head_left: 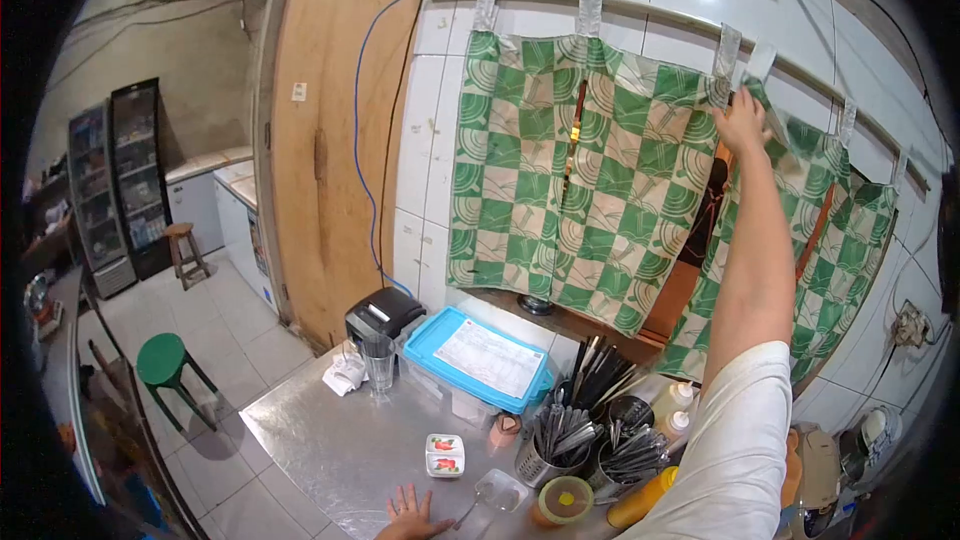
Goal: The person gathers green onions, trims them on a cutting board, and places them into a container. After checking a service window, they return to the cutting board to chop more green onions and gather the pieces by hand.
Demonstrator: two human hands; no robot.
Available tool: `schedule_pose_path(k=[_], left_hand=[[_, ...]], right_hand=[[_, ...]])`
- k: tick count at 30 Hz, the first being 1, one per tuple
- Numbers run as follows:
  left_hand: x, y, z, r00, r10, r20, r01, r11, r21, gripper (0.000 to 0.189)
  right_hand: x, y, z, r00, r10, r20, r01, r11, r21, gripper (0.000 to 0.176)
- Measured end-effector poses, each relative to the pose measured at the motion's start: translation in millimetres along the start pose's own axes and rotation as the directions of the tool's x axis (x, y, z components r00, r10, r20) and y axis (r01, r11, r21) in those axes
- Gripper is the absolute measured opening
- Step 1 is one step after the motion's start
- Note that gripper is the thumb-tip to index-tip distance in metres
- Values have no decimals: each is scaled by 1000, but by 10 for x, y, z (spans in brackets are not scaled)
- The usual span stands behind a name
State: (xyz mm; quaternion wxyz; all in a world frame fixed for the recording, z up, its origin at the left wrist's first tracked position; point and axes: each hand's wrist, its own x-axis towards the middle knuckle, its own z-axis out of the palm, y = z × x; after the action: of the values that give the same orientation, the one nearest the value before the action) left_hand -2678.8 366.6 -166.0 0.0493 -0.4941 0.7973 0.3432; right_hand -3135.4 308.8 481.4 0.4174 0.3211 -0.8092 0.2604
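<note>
Green and cream checked curtains (610, 170) hang by pale loops from a rod (650, 15) on the tiled wall. My right hand (743, 125) is raised to the top of the curtains, its fingers closed at the cloth edge near a loop; a gap shows below between two panels. On the steel counter (320, 440), my left hand (410, 517) lies flat with its fingers spread, holding nothing. Close by are a small white two-part dish (445, 456) with red prints and a spoon resting in a clear dish (500, 492).
Containers of cutlery (555, 440), squeeze bottles (672, 400), a blue-lidded box (480, 355) with paper, a glass (379, 365) and a black printer (385, 314) stand along the counter's back. A green stool (165, 360) is on the floor at left.
</note>
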Motion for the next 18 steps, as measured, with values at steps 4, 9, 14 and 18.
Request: schedule_pose_path(k=[4, 9, 14, 18], left_hand=[[76, -72, 89, 1000, -20, -24, 21, 999, 31, 103], [131, -147, 174, 999, -26, -30, 26, 1000, -2, 102], [109, -69, 124, 999, -32, -40, 33, 999, 37, 99], [76, -11, 51, 999, -19, -48, 20, 1000, 18, 101]], right_hand=[[140, -433, -91, 992, -103, -73, 111, 987, 116, 65], [122, -640, -17, 987, -154, -32, 157, 977, 143, 69], [27, -155, 786, 983, -177, 36, 168, 968, 189, 82], [-273, 139, 963, 994, -103, 33, 50, 708, 704, 78]])
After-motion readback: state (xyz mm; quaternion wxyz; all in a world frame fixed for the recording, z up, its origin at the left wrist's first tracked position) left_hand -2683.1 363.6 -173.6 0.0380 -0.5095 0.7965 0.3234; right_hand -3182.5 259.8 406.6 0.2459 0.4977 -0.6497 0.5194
